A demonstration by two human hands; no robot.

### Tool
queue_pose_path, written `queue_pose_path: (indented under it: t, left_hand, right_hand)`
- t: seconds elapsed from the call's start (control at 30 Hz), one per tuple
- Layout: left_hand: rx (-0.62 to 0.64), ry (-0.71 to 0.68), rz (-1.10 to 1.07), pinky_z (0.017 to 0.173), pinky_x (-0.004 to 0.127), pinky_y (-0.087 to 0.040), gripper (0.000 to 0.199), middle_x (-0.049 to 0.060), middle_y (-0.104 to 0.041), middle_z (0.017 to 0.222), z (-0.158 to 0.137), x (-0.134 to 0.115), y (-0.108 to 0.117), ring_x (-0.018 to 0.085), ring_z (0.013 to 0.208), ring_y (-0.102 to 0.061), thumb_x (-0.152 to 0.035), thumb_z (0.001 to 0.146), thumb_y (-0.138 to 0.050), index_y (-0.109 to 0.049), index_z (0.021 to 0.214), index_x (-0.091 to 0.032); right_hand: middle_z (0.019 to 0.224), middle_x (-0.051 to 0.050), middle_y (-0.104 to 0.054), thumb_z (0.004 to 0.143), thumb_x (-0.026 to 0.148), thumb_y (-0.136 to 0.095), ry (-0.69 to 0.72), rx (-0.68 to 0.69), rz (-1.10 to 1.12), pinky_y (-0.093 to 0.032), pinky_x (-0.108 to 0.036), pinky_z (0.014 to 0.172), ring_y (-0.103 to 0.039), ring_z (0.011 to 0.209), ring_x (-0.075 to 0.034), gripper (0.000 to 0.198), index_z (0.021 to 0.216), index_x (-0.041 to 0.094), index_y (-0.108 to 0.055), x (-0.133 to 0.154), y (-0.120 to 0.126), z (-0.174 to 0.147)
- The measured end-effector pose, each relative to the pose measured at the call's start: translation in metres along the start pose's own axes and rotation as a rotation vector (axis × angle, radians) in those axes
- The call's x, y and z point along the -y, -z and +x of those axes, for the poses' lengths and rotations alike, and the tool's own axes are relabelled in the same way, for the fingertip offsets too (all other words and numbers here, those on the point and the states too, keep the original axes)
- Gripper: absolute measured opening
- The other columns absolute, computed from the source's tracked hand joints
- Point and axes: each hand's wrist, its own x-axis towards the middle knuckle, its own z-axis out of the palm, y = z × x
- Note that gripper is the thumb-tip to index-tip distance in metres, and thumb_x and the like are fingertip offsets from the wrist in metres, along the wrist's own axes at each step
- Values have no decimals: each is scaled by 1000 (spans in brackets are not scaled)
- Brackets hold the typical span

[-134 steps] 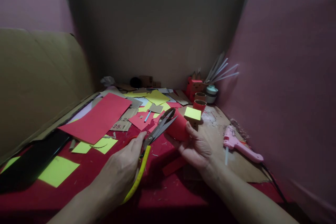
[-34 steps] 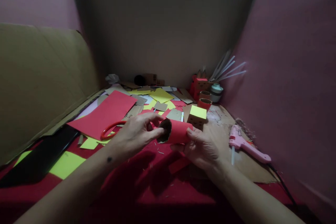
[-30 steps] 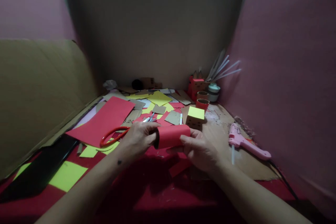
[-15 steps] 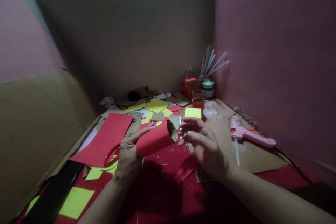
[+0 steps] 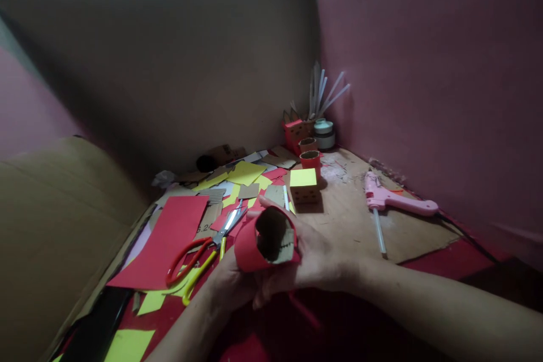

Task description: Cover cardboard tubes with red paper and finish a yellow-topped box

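Note:
A cardboard tube (image 5: 246,246) wrapped in red paper is between my hands, its hollow end tilted toward me. My left hand (image 5: 231,285) grips it from the left and below. Around its right side and underneath, my right hand (image 5: 314,254) is closed on the same tube; some fingertips are hidden behind it. Left of the tube lie scissors (image 5: 218,238) with one red and one yellow handle, blades pointing away. A large red paper sheet (image 5: 169,237) is beyond them. Just past my right hand stands a small cardboard box (image 5: 306,194) with a yellow top.
A pink glue gun (image 5: 382,199) with a glue stick rests on the cardboard sheet (image 5: 348,226) at right. Paper scraps (image 5: 246,172) cover the back. Red cup-like tubes (image 5: 311,165) and a lidded jar (image 5: 324,134) stand near the corner. A cardboard panel (image 5: 63,220) rises at left.
My right hand, apart from the tube before, has closed on it. The tube's hollow end has turned toward me. The scissors and the small box show more fully, and the view has shifted.

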Motion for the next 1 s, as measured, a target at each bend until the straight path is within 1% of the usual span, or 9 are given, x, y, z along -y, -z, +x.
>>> queue_pose_path:
  t: [0.13, 0.27, 0.37, 0.47, 0.53, 0.7, 0.77, 0.87, 1.0]
  left_hand:
    - [84, 125, 38, 28, 19, -34, 49, 10, -55, 38, 0, -2, -7, 12, 29, -50, -50, 70, -68, -65, 46, -7]
    - [-32, 85, 53, 25, 17, -30, 28, 8, -61, 47, 0, -10, 0, 10, 28, -48, -33, 71, -73, -71, 68, -6]
    - [-276, -122, 29, 34, 11, -33, 15, -1, -65, 62, -7, -18, 7, 3, 36, -47, -29, 78, -70, -69, 90, -19]
    - [-480, -391, 103, 45, 9, -37, 23, -6, -62, 72, -19, -25, 3, 1, 48, -47, -32, 81, -69, -65, 103, -29]
    - [-487, -487, 238, 44, 12, -37, 29, -6, -57, 66, -26, -25, -5, 3, 48, -43, -32, 79, -71, -66, 108, -28]
    - [-407, -458, 525, 42, 16, -37, 20, -6, -51, 50, -26, -14, -16, 6, 42, -43, -27, 76, -71, -72, 96, -24]
    - [-457, -480, 499, 41, 17, -38, 12, -5, -56, 50, -24, -11, -14, 6, 41, -45, -27, 75, -72, -72, 86, -22]
    - [-551, -541, 369, 39, 16, -39, 10, -4, -59, 52, -23, -15, -8, 6, 40, -48, -26, 74, -73, -70, 82, -21]
    - [-558, -571, 213, 34, 15, -36, 9, -4, -62, 55, -24, -26, -4, 6, 38, -47, -27, 76, -72, -66, 79, -20]
  right_hand:
    - [90, -1, -63, 55, 25, -84, 28, -8, -80, -55, -38, 71, -65, 84, -23, 87, 131, 27, -43, 0, -3, 0]
    - [86, 1, -61, 58, 20, -82, 95, -126, -131, -54, -31, 58, -60, 63, -14, 58, 107, 23, -51, 4, -2, 4]
    - [93, -1, -62, 62, 17, -78, 215, -270, -321, -53, -34, 75, -61, 80, -17, 47, 101, 22, -52, 1, 2, 7]
    - [105, -4, -62, 65, 19, -76, 206, -346, -553, -49, -39, 86, -60, 93, -21, 53, 113, 22, -52, -9, 7, 9]
    - [111, -5, -61, 66, 21, -75, 192, -366, -657, -47, -42, 90, -58, 100, -23, 57, 118, 23, -51, -16, 10, 9]
    - [123, -9, -55, 67, 26, -76, 202, -332, -793, -41, -46, 98, -52, 112, -27, 67, 128, 23, -49, -24, 14, 8]
    - [129, -10, -50, 64, 25, -78, 181, -314, -717, -38, -46, 102, -48, 118, -28, 76, 133, 24, -45, -23, 14, 8]
    - [131, -9, -47, 62, 30, -81, 75, -408, -373, -43, -43, 95, -51, 114, -26, 80, 133, 27, -44, -20, 14, 10]
    - [93, -5, -62, 69, 38, -76, -77, -478, 7, -43, -32, 65, -55, 71, -15, 40, 102, 18, -64, -18, 20, 14]
